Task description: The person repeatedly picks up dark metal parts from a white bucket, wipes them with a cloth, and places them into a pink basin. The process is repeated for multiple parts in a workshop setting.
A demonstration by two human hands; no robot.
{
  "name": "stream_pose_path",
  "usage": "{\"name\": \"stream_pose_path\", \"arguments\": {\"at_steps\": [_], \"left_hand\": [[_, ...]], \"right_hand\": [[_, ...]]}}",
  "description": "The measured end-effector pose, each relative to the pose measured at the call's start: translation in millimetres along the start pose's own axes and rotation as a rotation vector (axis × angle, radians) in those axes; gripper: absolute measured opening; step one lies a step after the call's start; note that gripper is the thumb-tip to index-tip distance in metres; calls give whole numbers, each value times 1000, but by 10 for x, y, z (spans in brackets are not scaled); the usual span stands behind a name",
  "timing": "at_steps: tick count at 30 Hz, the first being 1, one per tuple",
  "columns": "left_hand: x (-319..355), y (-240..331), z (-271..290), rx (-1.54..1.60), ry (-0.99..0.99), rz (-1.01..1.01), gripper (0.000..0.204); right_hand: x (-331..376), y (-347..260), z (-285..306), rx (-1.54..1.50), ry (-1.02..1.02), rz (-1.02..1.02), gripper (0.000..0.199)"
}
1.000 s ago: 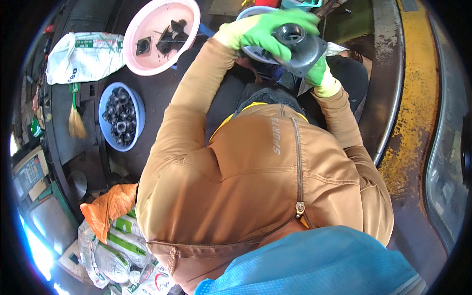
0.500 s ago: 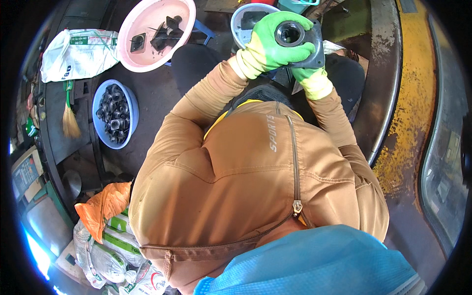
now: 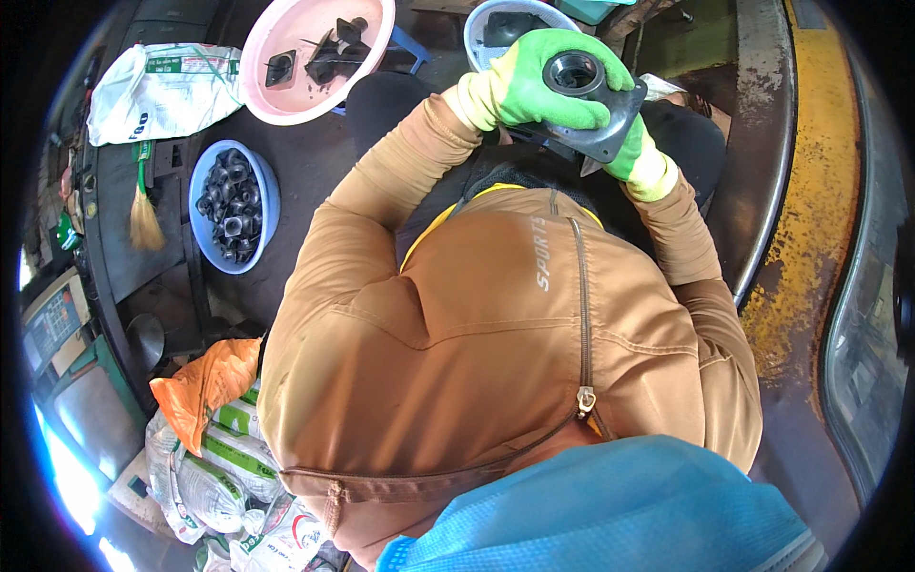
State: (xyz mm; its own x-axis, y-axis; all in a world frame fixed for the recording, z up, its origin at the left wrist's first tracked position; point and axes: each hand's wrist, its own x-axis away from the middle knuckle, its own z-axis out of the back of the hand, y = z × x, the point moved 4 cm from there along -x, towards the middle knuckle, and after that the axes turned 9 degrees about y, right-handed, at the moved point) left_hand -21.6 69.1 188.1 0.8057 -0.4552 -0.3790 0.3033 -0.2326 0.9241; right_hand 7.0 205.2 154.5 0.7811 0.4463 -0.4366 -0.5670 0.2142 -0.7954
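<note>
Pink basin (image 3: 276,91) and blue basin (image 3: 265,195) beside gloved left hand (image 3: 534,81).

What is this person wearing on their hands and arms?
Both hands wear bright green knit gloves with paler yellow-green cuffs: the left hand and the right hand. The arms are covered by long tan-brown sleeves of a zipped jacket, with a metal zip pull on the front and pale lettering beside the zip. The sleeves are creased and reach to the glove cuffs.
</note>
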Motion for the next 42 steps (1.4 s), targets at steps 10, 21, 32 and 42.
{"name": "stream_pose_path", "arguments": {"at_steps": [10, 21, 32, 42], "left_hand": [[-60, -68, -116, 259, -664, -36, 47], [-64, -164, 1, -229, 543, -125, 49], [-14, 88, -60, -248, 377, -151, 47], [1, 80, -31, -57, -177, -64, 42]], "right_hand": [[389, 661, -356, -499, -67, -474, 60], [-72, 316, 18, 138, 575, -1, 55], [2, 249, 30, -123, 306, -55, 52], [167, 275, 115, -339, -226, -300, 58]]}}
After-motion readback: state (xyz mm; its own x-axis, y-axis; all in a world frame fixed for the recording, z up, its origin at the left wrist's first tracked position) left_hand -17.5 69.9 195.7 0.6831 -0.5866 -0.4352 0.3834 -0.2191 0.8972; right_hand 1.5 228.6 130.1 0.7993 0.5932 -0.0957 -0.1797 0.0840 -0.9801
